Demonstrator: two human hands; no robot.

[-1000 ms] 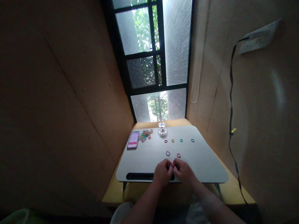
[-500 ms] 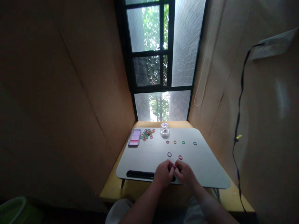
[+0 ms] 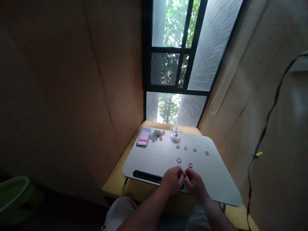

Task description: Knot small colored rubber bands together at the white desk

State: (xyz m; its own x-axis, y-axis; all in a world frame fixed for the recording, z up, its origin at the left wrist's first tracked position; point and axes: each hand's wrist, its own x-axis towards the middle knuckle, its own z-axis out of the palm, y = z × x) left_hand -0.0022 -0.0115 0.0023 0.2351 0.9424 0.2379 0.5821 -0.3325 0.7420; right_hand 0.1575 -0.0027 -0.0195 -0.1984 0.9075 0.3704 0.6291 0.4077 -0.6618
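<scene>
Near the front edge of the white folding table (image 3: 149,160), my left hand (image 3: 172,180) and my right hand (image 3: 195,183) meet fingertip to fingertip. Pinched between them is a small red elastic hair band (image 3: 184,175), mostly covered by the fingers. Just beyond the hands lie a purple band (image 3: 178,160) and a pink-red band (image 3: 190,165). Farther back, a red band (image 3: 177,147), a yellow band (image 3: 185,148), a green band (image 3: 194,150) and a dark blue band (image 3: 207,153) form a spaced row.
A heap of mixed coloured bands (image 3: 157,135) lies beside a phone (image 3: 143,137) at the back left. A clear round container (image 3: 175,135) stands at the back. A black slot (image 3: 146,176) runs along the front edge. At right, a black cable (image 3: 264,128) hangs by the wall.
The camera view has turned and tilted, so the table appears rotated and shifted right. Both hands remain together on the red band; the laid-out bands keep their places.
</scene>
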